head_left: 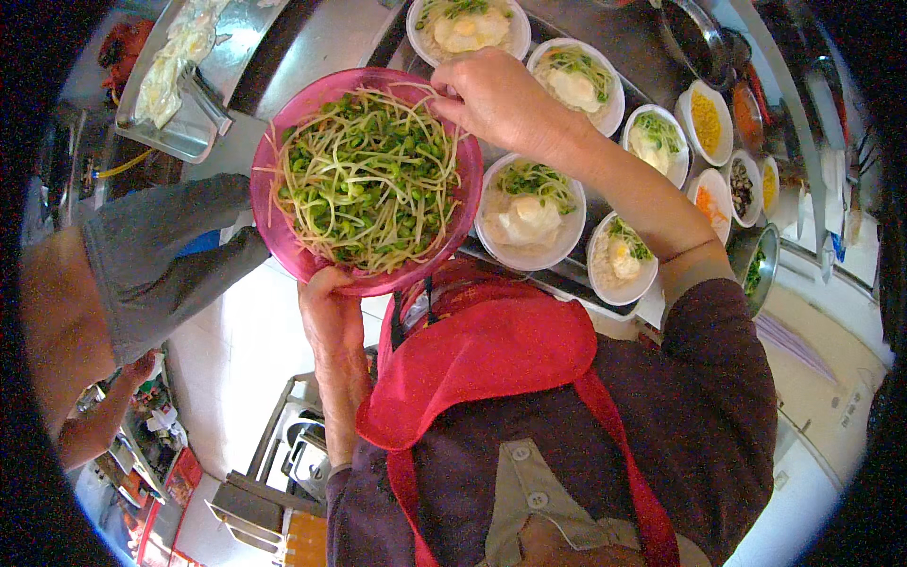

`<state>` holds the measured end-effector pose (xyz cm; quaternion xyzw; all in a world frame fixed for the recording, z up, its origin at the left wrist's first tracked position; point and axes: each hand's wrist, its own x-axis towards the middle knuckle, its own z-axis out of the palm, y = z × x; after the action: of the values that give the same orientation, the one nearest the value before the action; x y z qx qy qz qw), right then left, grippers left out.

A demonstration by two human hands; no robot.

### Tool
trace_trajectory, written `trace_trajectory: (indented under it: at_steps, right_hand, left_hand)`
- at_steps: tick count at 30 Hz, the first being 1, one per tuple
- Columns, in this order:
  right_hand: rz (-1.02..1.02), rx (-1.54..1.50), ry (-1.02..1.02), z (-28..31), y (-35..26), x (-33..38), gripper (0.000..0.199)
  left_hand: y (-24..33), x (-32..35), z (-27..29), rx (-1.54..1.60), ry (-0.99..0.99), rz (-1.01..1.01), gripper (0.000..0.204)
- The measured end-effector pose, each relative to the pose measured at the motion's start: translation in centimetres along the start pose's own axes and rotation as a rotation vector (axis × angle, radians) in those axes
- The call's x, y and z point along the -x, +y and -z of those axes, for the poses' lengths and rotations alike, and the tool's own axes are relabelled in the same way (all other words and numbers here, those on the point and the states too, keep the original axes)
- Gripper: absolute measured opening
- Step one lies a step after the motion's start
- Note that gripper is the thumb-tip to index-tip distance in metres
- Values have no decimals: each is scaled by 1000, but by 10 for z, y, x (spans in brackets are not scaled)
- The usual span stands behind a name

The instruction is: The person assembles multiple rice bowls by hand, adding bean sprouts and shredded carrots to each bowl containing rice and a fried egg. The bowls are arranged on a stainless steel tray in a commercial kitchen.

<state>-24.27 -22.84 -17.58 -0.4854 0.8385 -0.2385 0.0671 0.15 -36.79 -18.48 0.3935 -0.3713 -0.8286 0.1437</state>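
Observation:
My left hand (331, 300) grips the lower rim of a pink bowl (274, 222), thumb over the edge. Long pale-stemmed green sprouts (368, 180) are heaped in it. At the bowl's upper right edge my right hand (487, 99) is closed in a pinch, its fingertips on a few sprouts. Under my right wrist and forearm stand white bowls of rice with fried egg and sprouts: one bowl (496, 231) right of the pink bowl, another bowl (619, 293) further right, one bowl (520, 33) behind my hand, and others beyond my arm.
Small dishes of toppings, such as a yellow one (707, 123) and an orange one (709, 203), line the right side. A metal tray (194, 142) with fried eggs and tongs (210, 104) lies at far left. A person in grey shorts (161, 255) stands close on the left.

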Motion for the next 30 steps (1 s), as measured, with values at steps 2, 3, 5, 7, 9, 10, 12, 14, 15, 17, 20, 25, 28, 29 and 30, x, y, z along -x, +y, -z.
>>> trace_trajectory:
  at_steps: [2, 3, 5, 7, 9, 10, 12, 14, 15, 17, 20, 25, 28, 29, 30]
  right_hand:
    - [0, -51, -26, 3, 2, -1, 12]
    - [27, -93, -9, 2, 6, -2, 11]
    - [37, -133, 3, 3, 8, -1, 12]
    - [8, -133, -12, 5, 5, 0, 17]
    - [125, -84, 77, 3, 1, 4, 25]
    - [183, -59, 121, 2, -2, 6, 29]
    - [196, 4, -34, 1, -11, 10, 37]
    - [168, 39, -163, -1, -15, 12, 36]
    - [175, 22, -166, -2, -11, 11, 29]
    - [182, -34, -118, -4, -4, 9, 25]
    - [194, -188, 14, 2, -5, 10, 19]
    - [-133, -629, 52, 32, -16, 9, 19]
    - [-180, -682, 134, 54, -13, 2, 18]
    - [-217, -776, 117, 66, -11, -1, 19]
    - [-288, -858, 128, 74, -7, -5, 15]
  left_hand:
    - [-2, 0, 0, -1, -3, -2, 71]
    - [-3, -1, 0, 3, -8, -4, 71]
    - [-4, -2, -1, 7, -16, -1, 71]
    - [-5, -2, 0, 9, -17, 8, 70]
    - [-6, -3, -4, 18, -7, -3, 70]
    - [-6, -4, -6, 22, -2, -8, 70]
    - [-5, -3, -10, 7, -24, -8, 70]
    - [-7, -4, -9, -7, -40, 1, 70]
    - [-9, -6, -5, -12, -45, 8, 70]
    - [-10, -6, -5, 5, -36, 18, 70]
    - [-11, -4, -7, 46, -14, 21, 69]
    - [-10, -6, -5, 27, -22, 36, 70]
    - [-14, -10, 1, 69, -32, 26, 71]
    - [-14, -9, 2, 23, -10, 4, 72]
    - [-14, -8, 2, 47, -16, 3, 73]
